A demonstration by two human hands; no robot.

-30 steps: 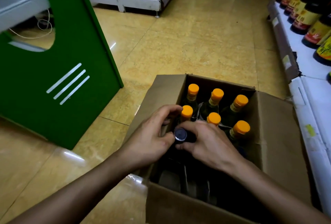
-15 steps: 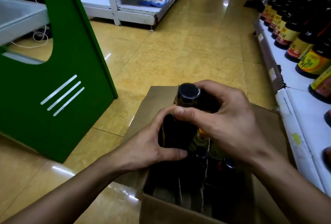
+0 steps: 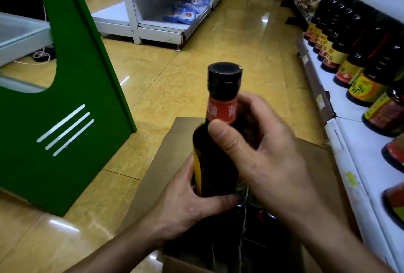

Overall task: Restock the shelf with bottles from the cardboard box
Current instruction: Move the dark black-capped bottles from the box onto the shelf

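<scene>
Tiled floor (image 3: 196, 65) lies open ahead of both hands. Green panel (image 3: 76, 98) edge close on the left. Shelf (image 3: 358, 141) lip, with a bare patch, just right of right hand (image 3: 262, 152). Bottle (image 3: 218, 141) over cardboard box (image 3: 166, 163), long axis vertical, cap up. Right hand grips the neck, left hand (image 3: 192, 205) the lower body.

We held the bottle (image 3: 218, 159) above the cardboard box (image 3: 175, 146), which sat on the floor (image 3: 175, 76) between the stand (image 3: 72, 141) at left and the shelf (image 3: 358, 148) carrying a row of bottles (image 3: 349, 71) at right.
</scene>
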